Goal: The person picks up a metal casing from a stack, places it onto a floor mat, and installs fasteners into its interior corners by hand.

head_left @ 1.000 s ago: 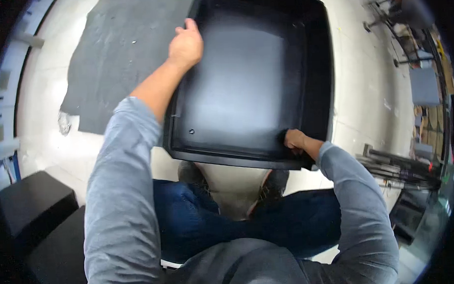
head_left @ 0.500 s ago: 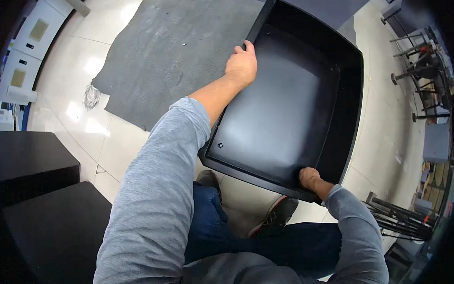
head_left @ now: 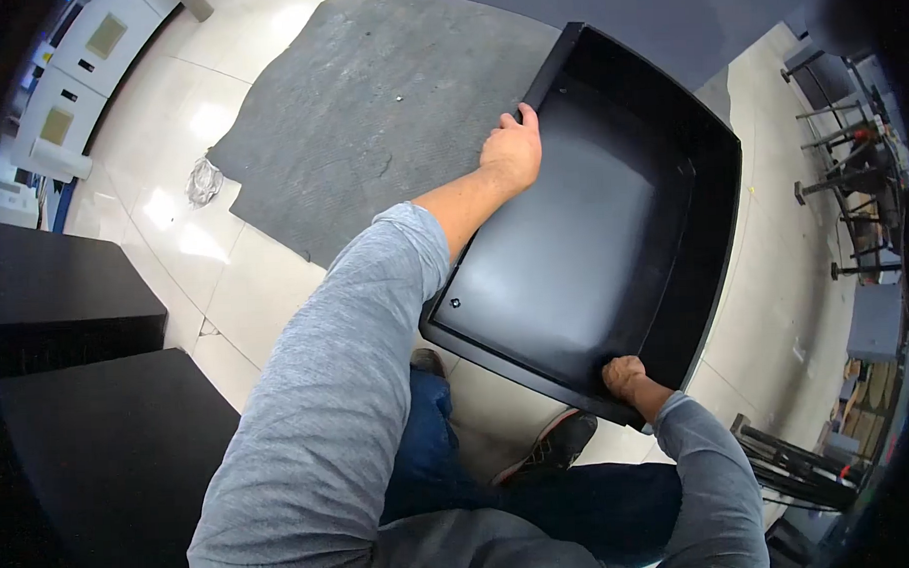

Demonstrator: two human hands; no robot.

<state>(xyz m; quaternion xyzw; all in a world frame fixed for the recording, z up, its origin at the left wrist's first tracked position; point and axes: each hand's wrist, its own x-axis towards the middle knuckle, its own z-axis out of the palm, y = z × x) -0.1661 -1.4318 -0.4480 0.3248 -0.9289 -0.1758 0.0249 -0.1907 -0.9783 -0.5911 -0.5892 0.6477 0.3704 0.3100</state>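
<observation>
A large black open-topped metal box [head_left: 563, 240] lies tilted in view in front of me, its hollow side facing up. My left hand [head_left: 513, 152] is closed over the rim on its left side, fingers curled round the edge. Across the near rim reaches my right arm. My right hand [head_left: 626, 375] is a closed fist inside the near right corner, against the inner surface; whatever its fingers hold is hidden. A small dark fitting [head_left: 455, 303] sits in the near left corner of the box floor.
A worn grey mat [head_left: 369, 137] covers the tiles beyond the box. Two black boxes [head_left: 109, 436] stand at the left. Dark metal stands [head_left: 796, 462] and stools [head_left: 842, 185] line the right. Crumpled clear plastic [head_left: 204, 182] lies by the mat. My shoe [head_left: 560, 441] is below the near rim.
The whole scene has shifted slightly right and down as my head moved. Both hands keep their places on and in the box.
</observation>
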